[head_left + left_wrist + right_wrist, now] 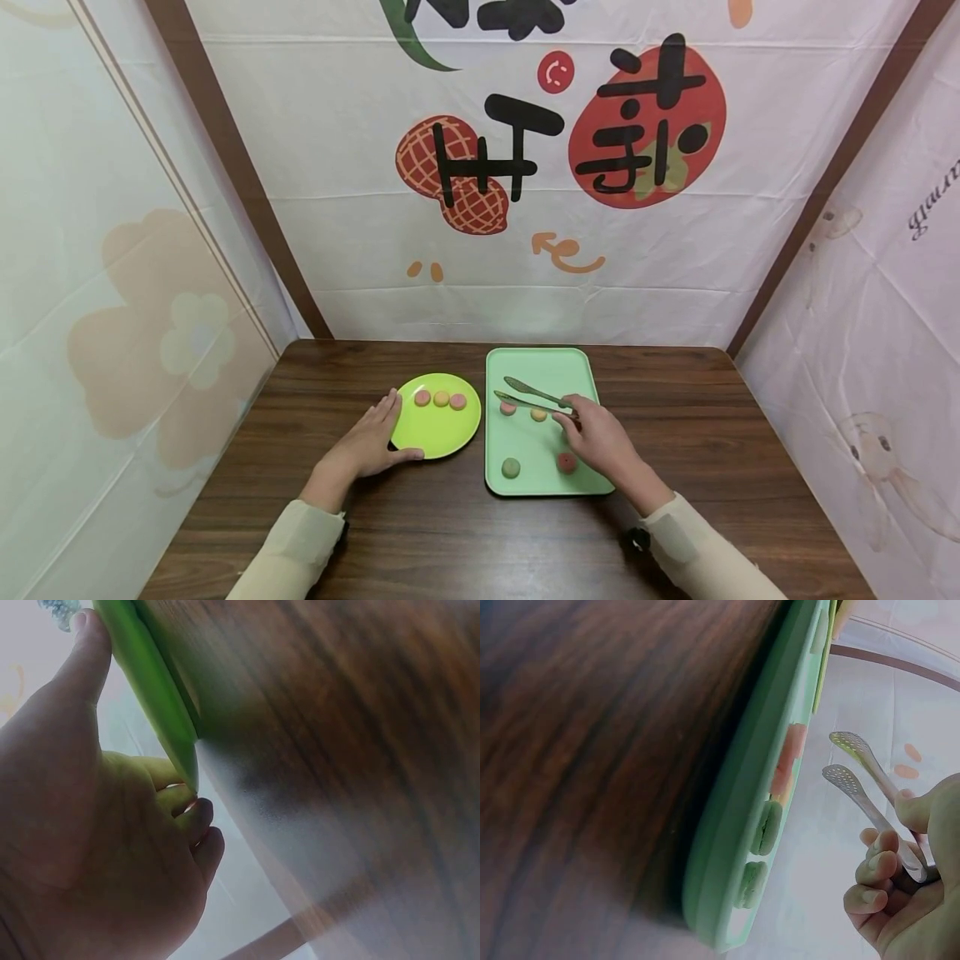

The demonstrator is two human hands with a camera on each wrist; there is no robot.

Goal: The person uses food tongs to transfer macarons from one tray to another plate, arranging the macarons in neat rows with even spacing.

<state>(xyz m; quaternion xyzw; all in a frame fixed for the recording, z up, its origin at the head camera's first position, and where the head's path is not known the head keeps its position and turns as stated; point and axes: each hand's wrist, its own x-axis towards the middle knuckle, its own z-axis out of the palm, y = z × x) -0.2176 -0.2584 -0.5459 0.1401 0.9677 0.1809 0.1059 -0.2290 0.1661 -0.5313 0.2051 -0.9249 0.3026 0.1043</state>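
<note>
My right hand [596, 437] holds metal serving tongs [534, 390] over the light green tray [538, 446]. The tongs' perforated tips [844, 778] stand apart with nothing between them. Below the tongs in the head view are a pink macaron [507, 408] and a yellow macaron [538, 414]. Nearer the front of the tray lie a green macaron [511, 467] and a dark red one [567, 462]. My left hand [371, 437] rests at the left rim of the yellow-green plate [435, 437], fingers extended, thumb along its front edge. Two pink macarons and a yellow macaron [441, 399] line up on the plate.
Plate and tray stand side by side on a dark wooden table [450, 533], a narrow gap between them. Printed white cloth walls [360, 283] rise behind the table and on both sides.
</note>
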